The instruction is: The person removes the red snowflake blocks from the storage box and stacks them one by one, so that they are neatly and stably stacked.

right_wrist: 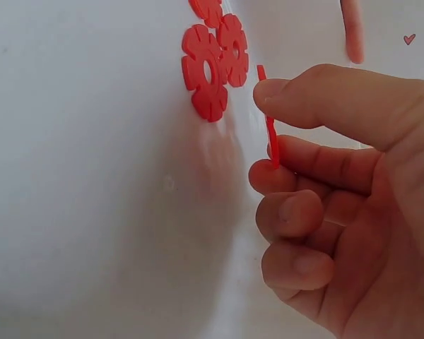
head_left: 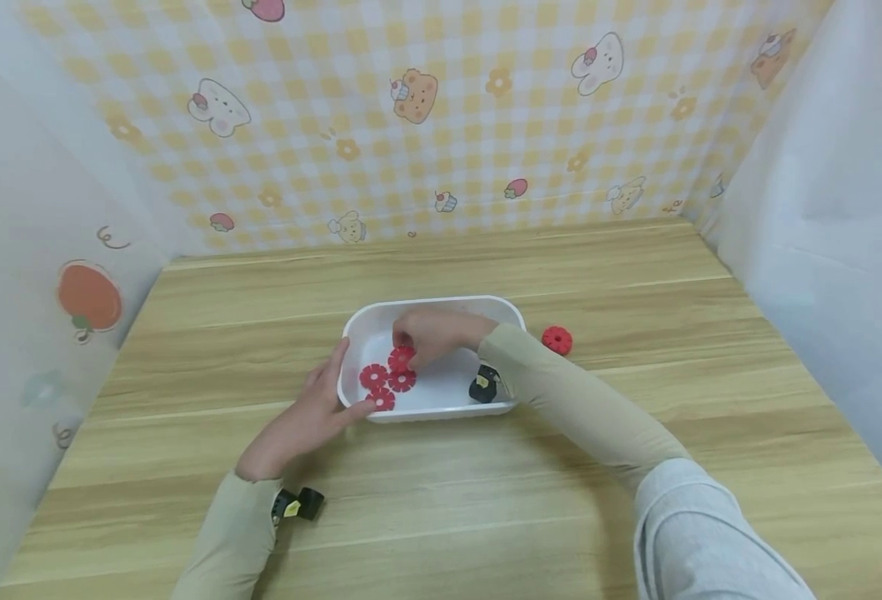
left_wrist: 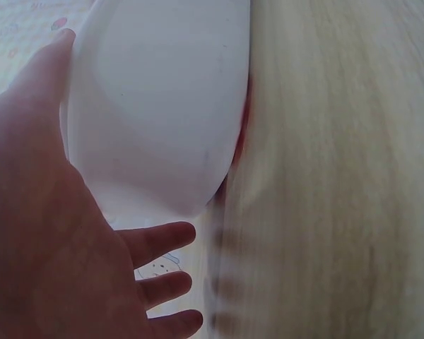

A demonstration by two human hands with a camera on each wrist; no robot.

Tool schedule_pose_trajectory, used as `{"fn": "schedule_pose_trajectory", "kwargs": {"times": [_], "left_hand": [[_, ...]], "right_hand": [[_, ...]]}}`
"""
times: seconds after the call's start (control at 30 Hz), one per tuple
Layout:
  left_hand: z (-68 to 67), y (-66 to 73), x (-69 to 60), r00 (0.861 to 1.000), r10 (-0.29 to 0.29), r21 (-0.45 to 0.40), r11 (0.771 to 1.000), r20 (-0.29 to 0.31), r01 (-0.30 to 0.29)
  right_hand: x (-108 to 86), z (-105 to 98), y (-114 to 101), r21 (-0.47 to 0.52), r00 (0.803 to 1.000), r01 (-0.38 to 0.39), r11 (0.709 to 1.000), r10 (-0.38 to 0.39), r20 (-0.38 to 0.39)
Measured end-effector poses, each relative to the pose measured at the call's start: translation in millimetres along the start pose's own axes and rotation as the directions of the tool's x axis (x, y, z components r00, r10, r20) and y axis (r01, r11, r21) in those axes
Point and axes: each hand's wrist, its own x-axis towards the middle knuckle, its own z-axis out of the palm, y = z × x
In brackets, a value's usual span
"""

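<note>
A white tray (head_left: 441, 412) sits on the wooden table with red flower-shaped discs (head_left: 373, 377) lying flat near its left end. Over the tray my right hand (head_left: 441, 335) pinches one red flower-shaped disc (right_wrist: 271, 134) between thumb and fingers, seen edge-on in the right wrist view. Its other fingers are curled. My left hand (head_left: 321, 410) rests against the tray's left end, the thumb at the front rim and fingers along the outer side. In the left wrist view those fingers (left_wrist: 166, 286) look straight.
Just right of the tray, a round stack of red discs (head_left: 557, 340) stands on the wooden table (head_left: 441, 517). Behind the table hangs a yellow checked cloth (head_left: 471, 125). Pale walls rise at the left and right.
</note>
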Motion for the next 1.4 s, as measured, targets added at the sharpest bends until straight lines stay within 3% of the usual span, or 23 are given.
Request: {"fn": "schedule_pose_trajectory", "kwargs": {"times": [0.43, 0.9, 1.4], "left_hand": [[0.4, 0.6, 0.2, 1.0, -0.008, -0.02, 1.0, 0.01, 0.008], [-0.1, 2.4, 0.4, 1.0, -0.019, -0.02, 1.0, 0.0, 0.019], [-0.1, 2.4, 0.3, 0.999, -0.04, -0.01, 0.999, 0.007, 0.04]], "right_hand": [[-15.5, -11, 4, 0.073, 0.999, -0.052, 0.996, 0.052, -0.001], [-36.6, -23, 11, 0.066, 0.994, 0.001, 0.998, 0.006, -0.111], [-60.3, -28, 20, 0.128, 0.981, -0.008, 0.992, 0.032, -0.19]]}}
